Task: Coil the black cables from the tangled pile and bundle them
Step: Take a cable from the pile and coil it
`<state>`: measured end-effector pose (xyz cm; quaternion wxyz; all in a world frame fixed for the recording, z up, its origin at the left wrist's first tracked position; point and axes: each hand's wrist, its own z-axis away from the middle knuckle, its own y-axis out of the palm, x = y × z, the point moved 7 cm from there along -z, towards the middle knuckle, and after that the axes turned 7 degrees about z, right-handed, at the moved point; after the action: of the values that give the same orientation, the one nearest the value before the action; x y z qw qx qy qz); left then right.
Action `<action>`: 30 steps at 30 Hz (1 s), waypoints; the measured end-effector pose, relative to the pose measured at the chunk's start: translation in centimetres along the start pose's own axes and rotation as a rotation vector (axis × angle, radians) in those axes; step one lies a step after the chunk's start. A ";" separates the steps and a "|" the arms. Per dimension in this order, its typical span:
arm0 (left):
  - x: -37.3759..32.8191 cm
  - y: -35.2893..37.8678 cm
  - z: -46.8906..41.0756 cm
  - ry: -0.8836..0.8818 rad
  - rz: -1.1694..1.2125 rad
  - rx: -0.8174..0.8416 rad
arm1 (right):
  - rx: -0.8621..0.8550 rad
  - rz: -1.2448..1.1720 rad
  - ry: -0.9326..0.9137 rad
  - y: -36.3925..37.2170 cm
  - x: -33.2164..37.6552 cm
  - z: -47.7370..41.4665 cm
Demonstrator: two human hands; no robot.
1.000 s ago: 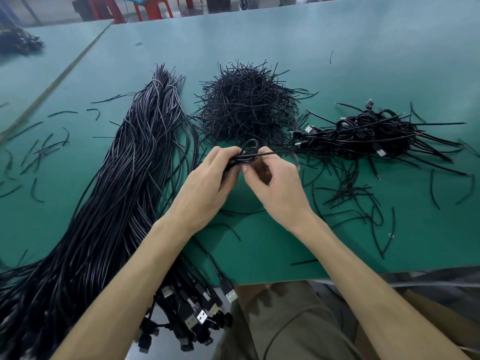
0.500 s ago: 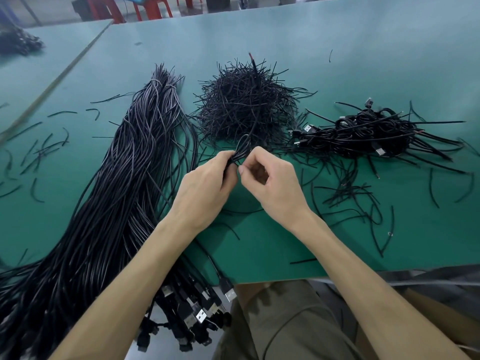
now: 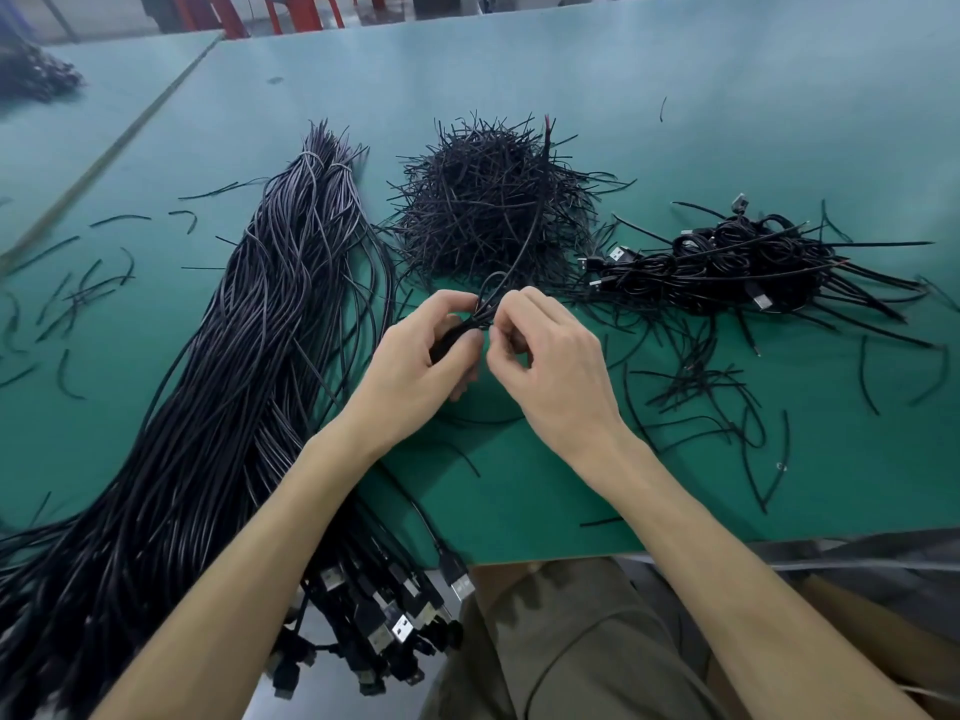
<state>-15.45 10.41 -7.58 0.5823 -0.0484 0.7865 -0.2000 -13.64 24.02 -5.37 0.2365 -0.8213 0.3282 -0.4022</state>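
On the green table [image 3: 675, 96] the heap of short black ties [image 3: 488, 210] serves as the marker for everything else. Just in front of that heap, both hands meet over a small coiled cable [image 3: 457, 335]. The left hand [image 3: 415, 356] has its fingers curled round the coil and grips it. The right hand [image 3: 550, 366] pinches the upper end of the coil between thumb and forefinger, its other fingers bent in; whether it also holds a tie cannot be told. A small loop [image 3: 488, 288] of the cable stands up above the fingers, and one free strand [image 3: 537, 210] runs from there up and over the heap.

To the left of the heap lies the long pile of loose cables [image 3: 249, 330], stretched out toward the near edge of the table, where their plugs [image 3: 384, 621] hang over it. To the right of the heap sits a cluster of finished bundles [image 3: 737, 262], with stray ties [image 3: 701, 387] scattered in front of them. More stray ties [image 3: 78, 298] lie far left of the heap, beyond the long pile. Behind the heap, past the far edge of the table, stand red stools [image 3: 291, 13].
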 end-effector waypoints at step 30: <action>0.8 -0.2 -0.1 -0.235 0.387 0.058 | 0.016 0.044 -0.086 -0.1 1.2 0.2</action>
<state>-15.83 9.98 -8.16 0.6984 0.0971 0.7020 -0.1003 -12.90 23.27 -4.82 0.2658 -0.8285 0.3323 -0.3640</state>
